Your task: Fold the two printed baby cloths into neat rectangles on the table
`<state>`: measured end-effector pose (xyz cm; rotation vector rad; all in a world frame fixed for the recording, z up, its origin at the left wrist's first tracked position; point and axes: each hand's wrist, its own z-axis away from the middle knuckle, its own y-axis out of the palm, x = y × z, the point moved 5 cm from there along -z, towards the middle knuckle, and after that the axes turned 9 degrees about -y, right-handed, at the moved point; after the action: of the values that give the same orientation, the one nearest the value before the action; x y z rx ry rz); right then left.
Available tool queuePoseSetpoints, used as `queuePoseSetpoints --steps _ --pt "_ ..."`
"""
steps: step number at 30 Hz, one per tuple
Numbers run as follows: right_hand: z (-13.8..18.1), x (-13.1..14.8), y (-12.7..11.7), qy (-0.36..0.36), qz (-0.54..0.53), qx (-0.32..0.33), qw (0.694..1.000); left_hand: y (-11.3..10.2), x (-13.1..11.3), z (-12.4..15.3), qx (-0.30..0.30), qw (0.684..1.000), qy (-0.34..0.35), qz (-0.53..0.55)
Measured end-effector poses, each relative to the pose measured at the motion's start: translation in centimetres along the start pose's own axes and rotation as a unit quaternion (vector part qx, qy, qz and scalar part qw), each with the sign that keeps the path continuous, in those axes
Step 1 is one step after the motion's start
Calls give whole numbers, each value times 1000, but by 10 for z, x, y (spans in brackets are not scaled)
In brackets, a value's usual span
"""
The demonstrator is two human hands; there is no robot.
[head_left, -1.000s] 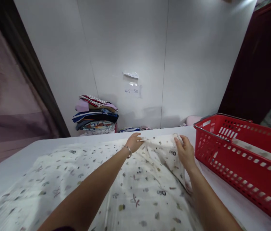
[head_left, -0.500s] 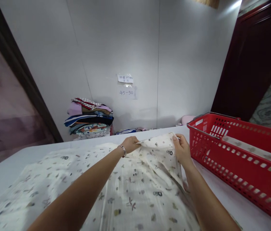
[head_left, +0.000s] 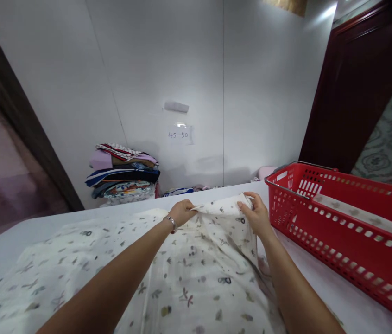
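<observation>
White table (head_left: 15, 235): printed cloth (head_left: 171, 280) spread wide, red basket (head_left: 337, 236) at right.

Your L hand (head_left: 182, 213) + R hand (head_left: 258, 215) pinch cloth (head_left: 182, 278) edge | red basket (head_left: 349, 246) to your R | clothes pile (head_left: 123, 176) nr wall (head_left: 268, 93)

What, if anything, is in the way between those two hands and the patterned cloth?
Nothing visible: the left hand pinches the patterned cloth by its far edge, and the right hand holds a corner. The red basket stands to the right, outside that space.
</observation>
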<state>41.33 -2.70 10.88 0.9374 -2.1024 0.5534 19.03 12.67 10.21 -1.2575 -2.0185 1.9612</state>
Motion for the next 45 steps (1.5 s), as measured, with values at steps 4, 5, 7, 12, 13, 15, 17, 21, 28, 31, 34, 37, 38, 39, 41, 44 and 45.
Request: queuePoseSetpoints --steps 4,5,7,12,13,15,17,21,28,31,34,37,38,39,41,44,45 --pt "-1 0 -2 -19 57 -4 998 1 -1 3 5 1000 5 1" --pt "-1 0 -2 -21 67 -1 998 1 -1 4 7 1000 4 -1" --pt "-1 1 -2 -24 82 3 996 1 0 5 8 1000 -1 -5" --pt "-1 6 -5 -44 96 -18 994 -1 2 5 0 1000 -8 -3" --pt "-2 6 -6 -45 95 -25 994 -1 2 5 -6 1000 -8 -5" --pt "-2 3 -8 -42 88 -38 994 -2 1 4 -19 1000 -14 -13" --pt "-3 0 -9 -40 76 -46 995 -3 -1 5 -28 999 -27 -21" --pt "-4 -6 -11 -28 33 -62 997 -5 -5 8 -30 998 -46 -14" --pt "-7 -4 -16 -1 -70 -74 995 -5 -2 19 -23 998 -54 30" --pt "-7 -3 -22 8 -77 -97 992 -8 -4 24 -36 998 -40 22" --pt "-7 -2 -24 15 -93 -106 990 -9 -6 25 -46 998 -33 -17" --pt "-5 -1 -24 17 -107 -123 986 -5 -2 25 -51 996 -35 -59" --pt "-5 0 -25 15 -107 -133 985 -2 1 25 -53 995 -38 -70" --pt "-4 1 -26 13 -108 -143 984 1 4 26 -54 995 -41 -79" --pt "-3 2 -28 14 -103 -160 982 6 12 27 -58 993 -53 -93" --pt "-3 5 -31 12 -100 -186 977 10 22 28 -77 990 -68 -101" --pt "-3 6 -32 7 -103 -196 975 10 26 29 -90 988 -74 -103"
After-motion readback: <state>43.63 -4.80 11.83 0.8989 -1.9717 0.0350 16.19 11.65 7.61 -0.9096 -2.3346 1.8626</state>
